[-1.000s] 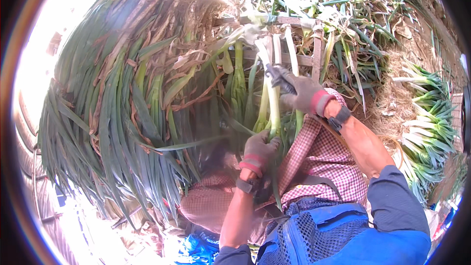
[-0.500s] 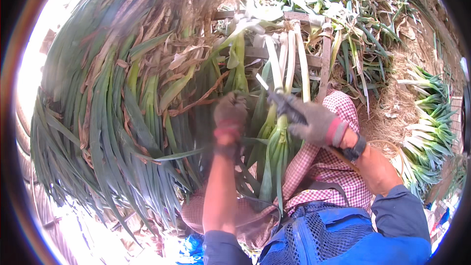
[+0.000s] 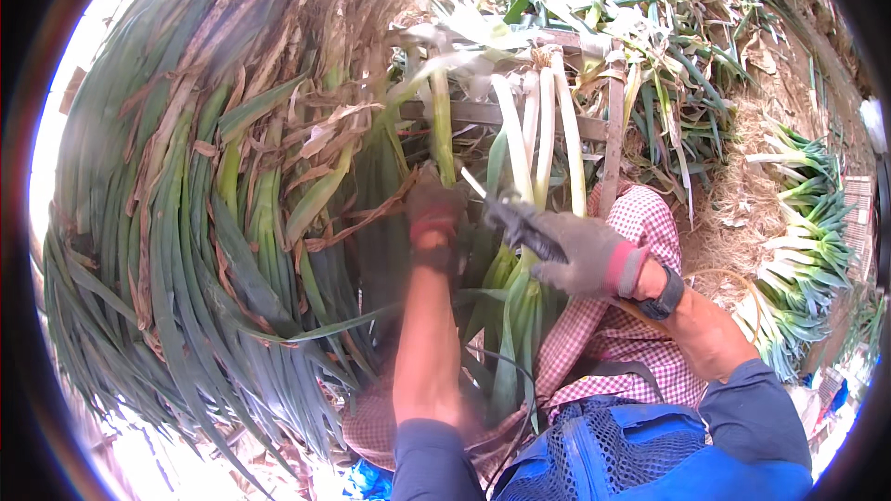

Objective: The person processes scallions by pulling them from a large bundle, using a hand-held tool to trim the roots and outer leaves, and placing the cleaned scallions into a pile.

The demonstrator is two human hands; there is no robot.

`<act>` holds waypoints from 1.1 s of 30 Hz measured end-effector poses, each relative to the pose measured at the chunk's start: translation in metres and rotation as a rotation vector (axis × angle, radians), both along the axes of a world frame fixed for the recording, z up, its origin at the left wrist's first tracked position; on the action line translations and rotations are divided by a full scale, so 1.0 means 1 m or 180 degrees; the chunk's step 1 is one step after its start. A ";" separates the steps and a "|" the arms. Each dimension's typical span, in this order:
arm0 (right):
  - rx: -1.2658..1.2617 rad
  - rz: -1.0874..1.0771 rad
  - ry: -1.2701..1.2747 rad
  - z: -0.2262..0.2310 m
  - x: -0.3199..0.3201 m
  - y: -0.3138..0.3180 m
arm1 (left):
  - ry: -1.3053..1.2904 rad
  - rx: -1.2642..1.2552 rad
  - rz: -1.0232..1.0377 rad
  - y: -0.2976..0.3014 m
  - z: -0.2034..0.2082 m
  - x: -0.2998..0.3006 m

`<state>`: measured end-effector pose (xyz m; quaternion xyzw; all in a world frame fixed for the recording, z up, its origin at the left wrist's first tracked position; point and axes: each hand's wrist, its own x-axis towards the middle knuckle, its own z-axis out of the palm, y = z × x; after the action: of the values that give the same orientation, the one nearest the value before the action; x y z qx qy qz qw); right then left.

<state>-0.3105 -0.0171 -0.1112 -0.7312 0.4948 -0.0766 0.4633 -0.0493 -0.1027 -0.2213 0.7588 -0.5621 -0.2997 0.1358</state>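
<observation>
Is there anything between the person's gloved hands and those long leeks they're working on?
Nothing visible. The left hand is right on the green leaves of the leeks, and the right hand is closed around their stalks. Only the gloves lie between. The big leaf pile sits off to the left.

Both hands are gloved: the left grip (image 3: 436, 213) wears a dark knit glove with a reddish cuff, and the right grip (image 3: 566, 246) a grey knit glove ending in a pink-red cuff. Directly behind the right grip's cuff sits a black wristband (image 3: 663, 294), and both forearms are bare down to rolled blue sleeves (image 3: 756, 417). Below the grips, a red-and-white checked cloth (image 3: 640, 334) covers the lap, above a blue mesh vest (image 3: 594, 455).
</observation>
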 end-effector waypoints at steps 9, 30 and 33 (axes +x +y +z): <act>0.0308 0.0354 0.0406 0.005 0.000 0.017 | 0.1166 0.0134 0.0332 0.071 0.023 0.008; -0.0099 -0.0063 0.0886 -0.017 0.051 -0.106 | 0.1357 0.0179 0.0941 0.081 0.038 -0.003; -0.0425 -0.0219 0.0899 -0.022 0.070 -0.143 | 0.0529 -0.0104 0.0705 0.082 0.036 -0.006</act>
<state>-0.2402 -0.1600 -0.1330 -0.7465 0.5736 -0.0215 0.3365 -0.0551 -0.0204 -0.1851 0.7865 -0.4666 -0.3354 0.2265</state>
